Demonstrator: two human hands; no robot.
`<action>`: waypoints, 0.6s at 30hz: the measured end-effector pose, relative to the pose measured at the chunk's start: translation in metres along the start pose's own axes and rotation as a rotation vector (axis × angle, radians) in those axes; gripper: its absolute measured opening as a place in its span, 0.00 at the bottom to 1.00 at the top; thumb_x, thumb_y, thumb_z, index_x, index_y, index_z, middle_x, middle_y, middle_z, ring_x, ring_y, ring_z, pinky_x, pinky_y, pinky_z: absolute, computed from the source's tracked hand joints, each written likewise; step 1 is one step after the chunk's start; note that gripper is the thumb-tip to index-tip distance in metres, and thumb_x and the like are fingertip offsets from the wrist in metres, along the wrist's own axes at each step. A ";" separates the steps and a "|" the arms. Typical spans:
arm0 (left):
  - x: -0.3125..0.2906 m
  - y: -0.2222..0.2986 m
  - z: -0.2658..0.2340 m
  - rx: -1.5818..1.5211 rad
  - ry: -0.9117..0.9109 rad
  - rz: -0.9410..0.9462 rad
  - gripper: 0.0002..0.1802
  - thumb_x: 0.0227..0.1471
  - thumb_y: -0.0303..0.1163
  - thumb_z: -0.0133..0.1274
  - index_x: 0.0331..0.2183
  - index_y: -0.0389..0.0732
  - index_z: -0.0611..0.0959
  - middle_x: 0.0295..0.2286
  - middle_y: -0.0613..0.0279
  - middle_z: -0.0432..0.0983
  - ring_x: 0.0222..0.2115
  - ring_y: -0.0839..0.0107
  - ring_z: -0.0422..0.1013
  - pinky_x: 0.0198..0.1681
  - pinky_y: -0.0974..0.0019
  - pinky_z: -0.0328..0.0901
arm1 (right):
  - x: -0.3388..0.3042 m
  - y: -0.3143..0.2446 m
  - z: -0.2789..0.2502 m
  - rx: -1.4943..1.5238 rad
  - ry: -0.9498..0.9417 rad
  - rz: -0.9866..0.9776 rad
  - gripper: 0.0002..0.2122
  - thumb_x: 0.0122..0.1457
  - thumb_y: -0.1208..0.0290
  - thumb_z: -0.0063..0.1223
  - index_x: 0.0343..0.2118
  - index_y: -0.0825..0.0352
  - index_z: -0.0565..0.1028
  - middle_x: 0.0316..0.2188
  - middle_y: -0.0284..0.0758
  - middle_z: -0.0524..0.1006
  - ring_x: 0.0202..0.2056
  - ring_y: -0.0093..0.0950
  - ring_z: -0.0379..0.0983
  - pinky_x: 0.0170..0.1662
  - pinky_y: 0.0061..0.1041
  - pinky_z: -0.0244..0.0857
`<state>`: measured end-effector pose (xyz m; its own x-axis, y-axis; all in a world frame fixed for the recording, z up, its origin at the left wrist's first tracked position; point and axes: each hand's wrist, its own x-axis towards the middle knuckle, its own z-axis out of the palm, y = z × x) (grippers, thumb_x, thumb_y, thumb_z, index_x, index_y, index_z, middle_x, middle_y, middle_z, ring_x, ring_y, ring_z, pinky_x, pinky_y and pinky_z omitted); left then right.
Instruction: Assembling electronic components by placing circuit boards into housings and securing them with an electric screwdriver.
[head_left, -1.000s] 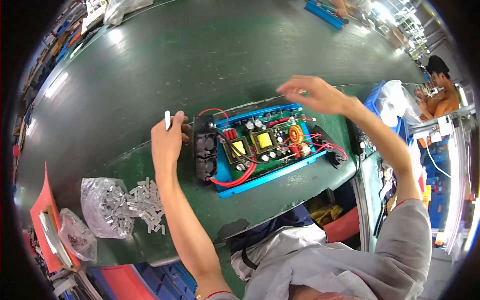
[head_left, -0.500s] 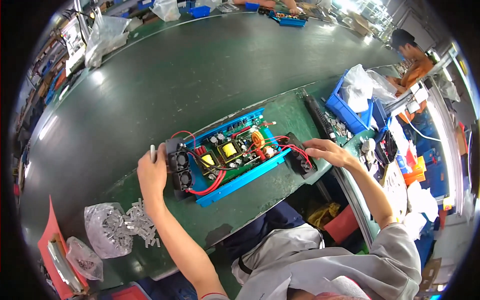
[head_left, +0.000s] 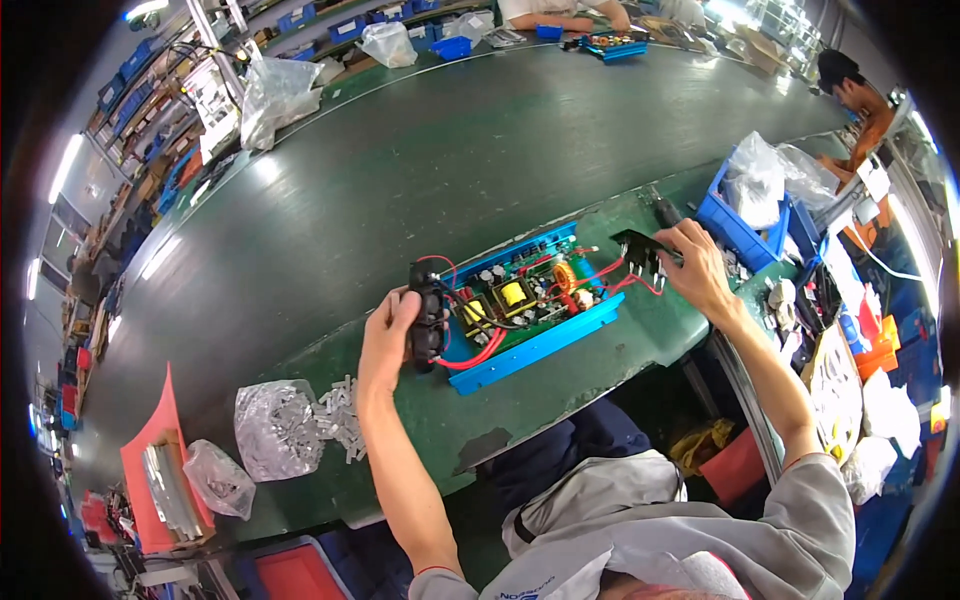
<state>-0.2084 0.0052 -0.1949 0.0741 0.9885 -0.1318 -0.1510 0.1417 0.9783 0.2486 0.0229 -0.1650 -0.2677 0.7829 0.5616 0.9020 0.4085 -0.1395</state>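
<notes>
In front of me an open blue metal housing holds a green circuit board with yellow-wrapped transformers and a copper coil. My left hand is closed on a black fan panel, which stands on edge at the housing's left end. Red and black wires run from this panel to the board. At the other end, my right hand grips a black end panel by its right side, lifted and tilted. Thin red wires link that panel to the board. The fingertips behind each panel are partly hidden.
Small metal pieces lie beside a clear plastic bag on the left. At right stands a blue bin with plastic bags; a dark tool lies near it. Across the green table is another blue unit; co-workers sit beyond.
My right hand has taken hold of the black end panel and raised it off the table. The fan panel has been turned more upright in my left hand. The whole view has shifted.
</notes>
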 end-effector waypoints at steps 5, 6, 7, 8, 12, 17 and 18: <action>-0.011 0.008 0.014 0.229 0.021 0.243 0.31 0.50 0.32 0.67 0.54 0.33 0.78 0.35 0.64 0.80 0.34 0.79 0.74 0.37 0.73 0.68 | 0.033 -0.052 -0.003 0.256 -0.056 -0.069 0.21 0.51 0.80 0.60 0.51 0.67 0.76 0.44 0.43 0.75 0.47 0.42 0.73 0.51 0.35 0.68; -0.014 0.011 0.013 0.310 -0.013 0.320 0.33 0.46 0.32 0.70 0.53 0.33 0.79 0.34 0.65 0.80 0.35 0.79 0.74 0.37 0.72 0.67 | 0.040 -0.068 0.001 0.382 -0.105 -0.048 0.21 0.51 0.79 0.61 0.51 0.67 0.76 0.45 0.42 0.75 0.49 0.41 0.73 0.52 0.35 0.68; -0.017 0.012 0.011 0.374 -0.022 0.389 0.35 0.40 0.31 0.73 0.52 0.35 0.81 0.33 0.65 0.81 0.36 0.78 0.74 0.39 0.70 0.67 | 0.049 -0.080 0.007 0.446 -0.173 -0.099 0.24 0.52 0.77 0.64 0.55 0.67 0.74 0.48 0.43 0.74 0.51 0.40 0.72 0.53 0.35 0.68; -0.020 0.014 0.012 0.406 -0.028 0.448 0.35 0.39 0.31 0.74 0.51 0.35 0.82 0.33 0.64 0.81 0.36 0.77 0.74 0.40 0.70 0.67 | 0.058 -0.097 0.014 0.514 -0.212 -0.128 0.27 0.52 0.76 0.65 0.57 0.66 0.72 0.49 0.43 0.74 0.52 0.41 0.72 0.54 0.35 0.68; -0.026 0.020 0.012 0.465 -0.045 0.442 0.38 0.32 0.29 0.76 0.49 0.31 0.82 0.38 0.63 0.80 0.38 0.76 0.72 0.39 0.71 0.66 | 0.098 -0.160 0.055 0.672 -0.277 -0.342 0.38 0.49 0.75 0.68 0.66 0.63 0.65 0.58 0.44 0.69 0.59 0.43 0.67 0.61 0.36 0.64; -0.024 0.020 0.008 0.479 -0.056 0.401 0.36 0.38 0.36 0.76 0.50 0.34 0.82 0.37 0.59 0.83 0.39 0.71 0.77 0.44 0.64 0.71 | 0.150 -0.189 0.121 1.154 -0.703 -0.478 0.31 0.53 0.86 0.57 0.62 0.62 0.70 0.47 0.38 0.80 0.51 0.36 0.76 0.59 0.37 0.68; -0.024 0.021 0.007 0.479 -0.046 0.399 0.36 0.38 0.36 0.76 0.50 0.34 0.82 0.37 0.59 0.83 0.39 0.71 0.77 0.44 0.64 0.71 | 0.157 -0.192 0.126 1.147 -0.741 -0.439 0.26 0.55 0.86 0.55 0.59 0.63 0.73 0.45 0.37 0.81 0.48 0.32 0.77 0.56 0.34 0.69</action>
<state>-0.2070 -0.0162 -0.1698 0.1469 0.9556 0.2554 0.2826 -0.2880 0.9150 -0.0091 0.1270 -0.1528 -0.8816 0.4102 0.2334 0.0308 0.5435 -0.8388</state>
